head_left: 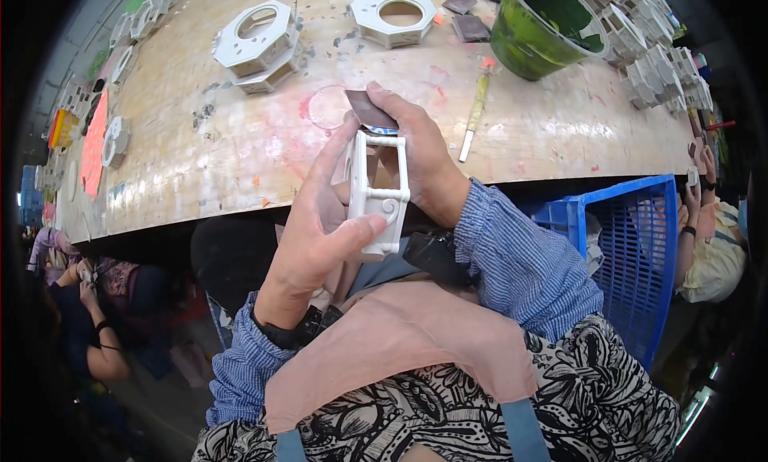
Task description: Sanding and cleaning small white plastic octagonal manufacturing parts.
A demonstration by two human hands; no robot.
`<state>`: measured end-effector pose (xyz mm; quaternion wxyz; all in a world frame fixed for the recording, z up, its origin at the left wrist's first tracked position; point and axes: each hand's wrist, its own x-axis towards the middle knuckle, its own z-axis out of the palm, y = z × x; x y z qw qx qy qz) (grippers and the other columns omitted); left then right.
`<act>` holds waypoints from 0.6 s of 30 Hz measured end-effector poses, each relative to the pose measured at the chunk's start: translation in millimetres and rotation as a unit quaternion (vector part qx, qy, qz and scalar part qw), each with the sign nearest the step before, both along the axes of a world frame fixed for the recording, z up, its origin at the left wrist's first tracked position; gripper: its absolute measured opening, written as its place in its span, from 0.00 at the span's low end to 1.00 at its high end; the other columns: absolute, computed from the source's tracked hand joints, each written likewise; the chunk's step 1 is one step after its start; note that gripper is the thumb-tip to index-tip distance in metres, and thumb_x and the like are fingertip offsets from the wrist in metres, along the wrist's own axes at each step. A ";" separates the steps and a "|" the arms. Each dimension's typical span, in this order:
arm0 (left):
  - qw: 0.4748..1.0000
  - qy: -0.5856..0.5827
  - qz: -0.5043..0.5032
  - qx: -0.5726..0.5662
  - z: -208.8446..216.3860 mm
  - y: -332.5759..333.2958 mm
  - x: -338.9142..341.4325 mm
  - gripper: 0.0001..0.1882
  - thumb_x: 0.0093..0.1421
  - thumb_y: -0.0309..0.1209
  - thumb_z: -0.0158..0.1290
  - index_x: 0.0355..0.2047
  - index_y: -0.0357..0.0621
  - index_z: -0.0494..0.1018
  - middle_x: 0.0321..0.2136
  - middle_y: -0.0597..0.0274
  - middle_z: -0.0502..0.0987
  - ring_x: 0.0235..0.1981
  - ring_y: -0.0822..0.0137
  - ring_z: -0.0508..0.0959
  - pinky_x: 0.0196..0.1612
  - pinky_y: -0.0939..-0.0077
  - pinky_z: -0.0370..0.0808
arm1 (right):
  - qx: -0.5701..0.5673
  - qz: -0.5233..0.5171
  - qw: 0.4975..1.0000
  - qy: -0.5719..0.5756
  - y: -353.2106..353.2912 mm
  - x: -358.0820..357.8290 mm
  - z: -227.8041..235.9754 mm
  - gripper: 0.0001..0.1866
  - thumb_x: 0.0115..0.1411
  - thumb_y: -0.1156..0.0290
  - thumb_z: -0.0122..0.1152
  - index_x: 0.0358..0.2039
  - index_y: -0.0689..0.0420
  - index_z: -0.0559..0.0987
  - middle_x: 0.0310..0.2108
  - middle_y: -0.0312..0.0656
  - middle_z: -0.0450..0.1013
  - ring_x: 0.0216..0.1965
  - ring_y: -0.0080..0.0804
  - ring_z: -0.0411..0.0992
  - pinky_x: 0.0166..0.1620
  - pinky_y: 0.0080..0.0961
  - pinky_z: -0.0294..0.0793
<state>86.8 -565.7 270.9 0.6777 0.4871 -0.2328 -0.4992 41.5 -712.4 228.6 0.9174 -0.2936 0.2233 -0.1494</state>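
Between my hands, above my lap at the table's front edge, is a small white openwork frame (386,224) with rope-like bars and a scroll ornament. My left hand (316,230) grips it, thumb pressed on the near scrolled side and fingers along its left. My right hand (428,158) holds a folded brown piece of sandpaper (369,112) at the frame's far end, pinched under the thumb. A bit of blue and white shows beneath the sandpaper. The right fingers behind the frame are mostly hidden.
White octagonal pieces (392,16) and a stacked pair (254,42) lie farther back. A green-stained bucket (544,30) stands at the back right, beside brown sandpaper squares (470,28) and a yellowish stick (478,110). A blue crate (632,246) is right of me. Other people sit at both sides.
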 end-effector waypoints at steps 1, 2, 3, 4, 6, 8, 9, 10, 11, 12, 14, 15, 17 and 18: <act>1.000 0.002 -0.002 0.000 -1.6 -0.4 0.7 0.50 0.51 0.23 0.54 0.69 0.37 0.38 0.52 0.39 0.70 0.51 0.60 0.75 0.54 0.69 0.69 | 0.000 -0.002 1.000 0.002 -0.6 -0.4 -2.3 0.15 0.65 0.58 0.51 0.34 0.58 0.77 0.26 0.36 0.73 0.25 0.23 0.71 0.28 0.23 0.73; 1.000 -0.004 -0.004 0.004 -3.1 -0.9 1.6 0.49 0.51 0.23 0.54 0.69 0.37 0.39 0.52 0.40 0.69 0.51 0.60 0.74 0.54 0.69 0.69 | -0.015 -0.003 1.000 0.002 -1.7 -0.6 -5.3 0.16 0.65 0.58 0.51 0.34 0.58 0.77 0.27 0.37 0.73 0.25 0.24 0.71 0.28 0.24 0.73; 1.000 -0.012 -0.004 0.009 -2.6 -0.7 1.8 0.49 0.51 0.23 0.54 0.69 0.36 0.39 0.52 0.40 0.69 0.51 0.60 0.74 0.54 0.69 0.69 | -0.030 -0.003 1.000 0.001 -1.7 -0.6 -5.9 0.16 0.65 0.58 0.51 0.34 0.58 0.77 0.27 0.37 0.74 0.26 0.24 0.72 0.29 0.24 0.73; 1.000 -0.012 -0.004 0.009 -2.9 -0.9 1.5 0.49 0.51 0.23 0.54 0.69 0.36 0.39 0.52 0.40 0.69 0.51 0.60 0.74 0.54 0.69 0.69 | -0.029 -0.003 1.000 0.001 -1.4 -1.1 -4.6 0.16 0.65 0.58 0.51 0.34 0.58 0.77 0.27 0.37 0.74 0.26 0.24 0.72 0.29 0.24 0.73; 1.000 -0.016 0.007 -0.002 -4.6 -1.7 0.9 0.49 0.50 0.23 0.54 0.69 0.35 0.39 0.53 0.42 0.69 0.52 0.60 0.74 0.55 0.69 0.68 | -0.029 0.003 0.999 0.017 -0.9 -2.5 -1.2 0.16 0.65 0.58 0.51 0.34 0.59 0.77 0.27 0.37 0.74 0.26 0.24 0.72 0.30 0.24 0.74; 1.000 -0.016 0.007 -0.001 -4.1 -2.3 1.0 0.49 0.51 0.23 0.54 0.69 0.35 0.40 0.54 0.42 0.68 0.53 0.61 0.73 0.56 0.69 0.68 | -0.036 -0.007 0.999 0.015 -0.4 -1.5 -2.3 0.16 0.65 0.58 0.51 0.33 0.59 0.77 0.27 0.37 0.73 0.26 0.24 0.72 0.30 0.24 0.73; 1.000 -0.015 0.007 0.000 -4.4 -2.3 0.9 0.48 0.51 0.23 0.54 0.69 0.35 0.40 0.54 0.43 0.68 0.54 0.61 0.73 0.56 0.69 0.67 | -0.043 -0.016 0.999 0.013 -0.2 -1.2 -3.7 0.16 0.65 0.58 0.51 0.33 0.59 0.77 0.27 0.37 0.73 0.26 0.23 0.71 0.30 0.23 0.73; 1.000 -0.016 0.007 -0.001 -6.0 -2.5 -0.1 0.48 0.51 0.23 0.54 0.69 0.35 0.40 0.54 0.43 0.68 0.54 0.61 0.73 0.56 0.69 0.67 | -0.044 -0.016 0.999 0.013 0.0 -1.4 -5.4 0.16 0.65 0.58 0.51 0.33 0.59 0.77 0.27 0.37 0.73 0.26 0.23 0.71 0.30 0.23 0.73; 1.000 -0.012 0.021 -0.008 -8.5 -2.7 -2.1 0.49 0.51 0.24 0.55 0.69 0.35 0.40 0.55 0.44 0.67 0.54 0.61 0.72 0.57 0.68 0.67 | -0.060 -0.023 0.998 0.007 0.7 -2.0 -6.9 0.16 0.65 0.57 0.51 0.33 0.59 0.77 0.26 0.37 0.73 0.25 0.23 0.71 0.29 0.22 0.72; 0.999 -0.012 0.039 -0.016 -9.1 -3.0 -1.6 0.49 0.51 0.24 0.56 0.69 0.35 0.40 0.55 0.44 0.67 0.54 0.61 0.72 0.57 0.68 0.67 | -0.076 -0.027 0.997 -0.003 0.5 0.5 -6.6 0.17 0.65 0.57 0.51 0.33 0.59 0.77 0.26 0.37 0.73 0.25 0.22 0.71 0.29 0.21 0.71; 1.000 -0.011 0.027 -0.008 -5.8 -1.4 0.5 0.49 0.52 0.25 0.56 0.69 0.36 0.40 0.56 0.45 0.67 0.55 0.61 0.71 0.57 0.68 0.67 | -0.112 -0.021 0.993 -0.009 0.9 -1.6 -3.0 0.17 0.66 0.57 0.51 0.33 0.59 0.77 0.26 0.36 0.73 0.25 0.21 0.70 0.29 0.20 0.70; 1.000 -0.005 0.010 0.001 -3.9 -0.6 0.8 0.49 0.52 0.25 0.56 0.69 0.36 0.39 0.56 0.45 0.66 0.55 0.61 0.71 0.57 0.68 0.67 | -0.146 -0.019 0.989 -0.008 1.6 -3.4 -0.3 0.17 0.66 0.57 0.51 0.32 0.59 0.77 0.25 0.36 0.73 0.25 0.21 0.70 0.29 0.19 0.69; 1.000 -0.008 0.026 -0.015 -4.4 -1.0 -1.7 0.50 0.54 0.26 0.57 0.69 0.37 0.38 0.53 0.47 0.69 0.49 0.65 0.73 0.53 0.70 0.70 | -0.167 -0.031 0.985 -0.018 3.6 -1.8 7.2 0.17 0.67 0.58 0.50 0.32 0.59 0.77 0.25 0.34 0.73 0.25 0.18 0.69 0.29 0.18 0.69; 1.000 -0.018 0.014 -0.007 -4.7 0.1 -1.4 0.50 0.55 0.26 0.57 0.69 0.37 0.37 0.50 0.48 0.70 0.45 0.67 0.74 0.49 0.72 0.71 | -0.160 -0.052 0.986 -0.013 5.3 -1.2 11.8 0.16 0.67 0.58 0.50 0.32 0.58 0.77 0.25 0.33 0.73 0.25 0.17 0.69 0.29 0.17 0.69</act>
